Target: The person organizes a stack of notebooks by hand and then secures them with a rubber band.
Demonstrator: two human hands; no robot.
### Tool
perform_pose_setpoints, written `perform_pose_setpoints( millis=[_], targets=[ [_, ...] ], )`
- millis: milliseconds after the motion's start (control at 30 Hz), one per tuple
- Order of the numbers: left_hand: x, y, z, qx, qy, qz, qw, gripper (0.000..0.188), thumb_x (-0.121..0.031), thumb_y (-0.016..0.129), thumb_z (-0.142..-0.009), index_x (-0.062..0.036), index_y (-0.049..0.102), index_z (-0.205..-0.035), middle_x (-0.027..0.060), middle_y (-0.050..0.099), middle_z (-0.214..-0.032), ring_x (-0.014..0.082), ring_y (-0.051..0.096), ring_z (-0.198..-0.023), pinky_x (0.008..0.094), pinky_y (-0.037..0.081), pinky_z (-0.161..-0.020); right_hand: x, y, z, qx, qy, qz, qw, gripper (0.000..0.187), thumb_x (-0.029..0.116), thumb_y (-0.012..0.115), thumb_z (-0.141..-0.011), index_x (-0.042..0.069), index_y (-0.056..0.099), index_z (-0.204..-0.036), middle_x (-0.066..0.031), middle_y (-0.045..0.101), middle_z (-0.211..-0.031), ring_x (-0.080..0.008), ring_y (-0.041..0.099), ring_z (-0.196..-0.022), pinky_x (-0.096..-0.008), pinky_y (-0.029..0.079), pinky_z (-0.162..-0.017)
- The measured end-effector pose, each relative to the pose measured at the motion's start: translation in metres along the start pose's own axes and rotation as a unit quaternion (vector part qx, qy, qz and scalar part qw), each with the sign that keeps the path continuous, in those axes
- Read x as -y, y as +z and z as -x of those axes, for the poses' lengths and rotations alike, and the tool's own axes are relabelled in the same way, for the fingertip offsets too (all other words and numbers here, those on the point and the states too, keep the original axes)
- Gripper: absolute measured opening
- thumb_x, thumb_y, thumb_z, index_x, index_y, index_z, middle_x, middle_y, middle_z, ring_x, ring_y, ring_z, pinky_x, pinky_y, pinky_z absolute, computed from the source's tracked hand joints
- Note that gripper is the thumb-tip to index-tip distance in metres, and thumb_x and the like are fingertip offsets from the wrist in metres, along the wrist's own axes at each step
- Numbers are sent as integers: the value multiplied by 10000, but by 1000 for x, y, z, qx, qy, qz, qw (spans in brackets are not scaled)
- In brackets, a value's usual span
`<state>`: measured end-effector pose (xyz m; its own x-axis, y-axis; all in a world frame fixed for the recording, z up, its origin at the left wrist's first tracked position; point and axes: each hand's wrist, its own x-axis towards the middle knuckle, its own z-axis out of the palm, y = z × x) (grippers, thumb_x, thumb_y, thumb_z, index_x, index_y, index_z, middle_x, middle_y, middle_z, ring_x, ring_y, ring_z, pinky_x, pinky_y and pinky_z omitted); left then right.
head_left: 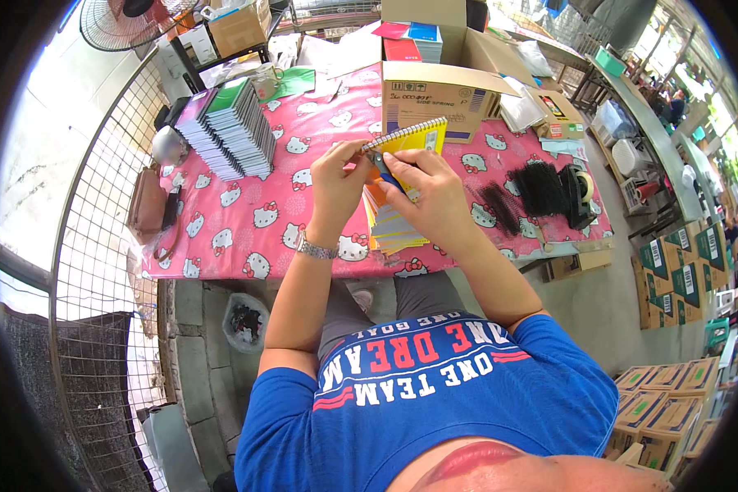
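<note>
Near the table's front edge, a yellow spiral notebook lies tilted on top of a stack of notebooks. My left hand is closed, its fingertips pinching the left end of the notebook's wire spiral. My right hand is closed around a small blue-handled tool, whose grey head sits by that same end of the spiral. My fingers partly hide the tool, so its exact kind cannot be made out.
Tall stacks of spiral notebooks stand at left, near a brown pouch. Behind my hands is an open cardboard box with notebooks inside. Black wire coils and a tape dispenser lie at right on the pink tablecloth.
</note>
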<state>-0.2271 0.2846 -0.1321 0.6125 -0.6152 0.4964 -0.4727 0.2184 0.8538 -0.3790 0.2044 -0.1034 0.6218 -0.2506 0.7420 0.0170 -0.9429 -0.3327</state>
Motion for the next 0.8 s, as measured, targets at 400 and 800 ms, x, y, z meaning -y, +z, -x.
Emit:
perform_pose_setpoints(
  millis=[400,800],
  targets=[
    [71,-68,52,-263,-164,41,950,260,-165,631,-934,55,621,-1073,85,645,-936,114,617,-680,231,521,-519,-90,-14,90,-90,298,-145,939,374,115,712,-815,13,636,-1167,-88,653,-1000,-180,638,-929,-304,508,-819],
    [123,-68,30,-109,-17,-337,935,219,-125,697,-790,-28,661,-983,149,652,-990,325,587,-975,439,432,-897,-232,30,224,91,328,309,888,214,150,636,-802,88,627,-1008,-116,617,-968,-356,576,-940,-471,482,-792]
  ],
)
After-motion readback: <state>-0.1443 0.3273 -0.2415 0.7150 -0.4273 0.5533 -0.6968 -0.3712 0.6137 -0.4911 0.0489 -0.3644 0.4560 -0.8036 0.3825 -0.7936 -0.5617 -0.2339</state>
